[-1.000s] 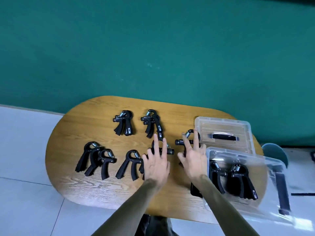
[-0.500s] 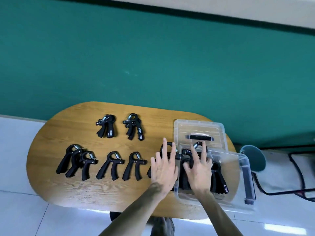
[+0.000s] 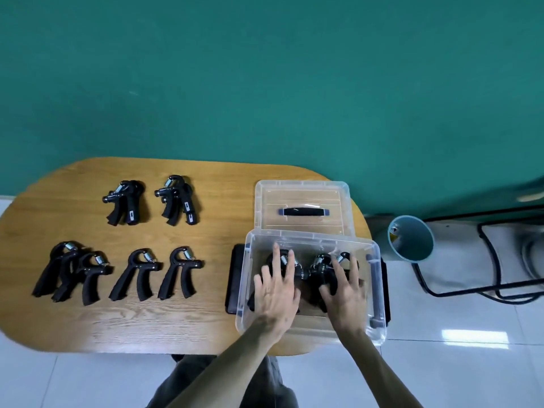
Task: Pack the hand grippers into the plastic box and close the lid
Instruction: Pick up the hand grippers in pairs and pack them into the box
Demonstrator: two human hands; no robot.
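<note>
A clear plastic box stands open at the right end of the wooden table. Both my hands reach down into it. My left hand lies over a black hand gripper and my right hand over another hand gripper, fingers stretched along them. The box's clear lid, with a black handle, lies flat just behind the box. More black hand grippers remain on the table: two stacked pairs at the back and a front row of several.
A flat black object lies under the box and sticks out at its left. Right of the table on the tiled floor stand a teal bin and a black metal frame. A green wall rises behind the table.
Both hands have carried a hand gripper each from the middle of the table rightward into the box. The view has shifted right and down with them.
</note>
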